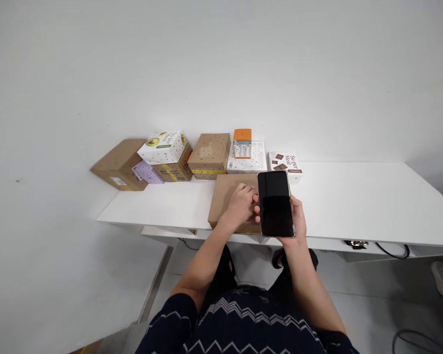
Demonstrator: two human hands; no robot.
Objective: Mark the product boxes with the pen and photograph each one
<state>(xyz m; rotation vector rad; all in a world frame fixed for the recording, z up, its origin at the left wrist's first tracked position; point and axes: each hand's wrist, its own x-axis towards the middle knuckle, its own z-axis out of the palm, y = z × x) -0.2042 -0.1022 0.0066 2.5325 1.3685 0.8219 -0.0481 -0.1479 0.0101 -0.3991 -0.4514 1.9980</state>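
My right hand [299, 222] grips a smartphone [276, 204] with a dark screen and a clear case, fingertips showing at its left edge. It is held above a plain brown cardboard box [225, 194] at the table's front edge. My left hand [242, 202] is on or just over that box, beside the phone, with its fingers curled in. Whatever those fingers may hold is hidden. Behind the box stand a dotted brown carton [209, 152] with yellow tape and a white dotted box [258, 160]. An orange-topped small box [242, 143] sits on the white one.
A white table [354, 201] runs along the wall. At its left are a large brown box [121, 162], a lilac box [149, 172] and an avocado-print box [164, 147] atop a taped carton [175, 170]. A chocolate-print box [285, 164] stands right of centre. A black cable [393, 253] hangs below.
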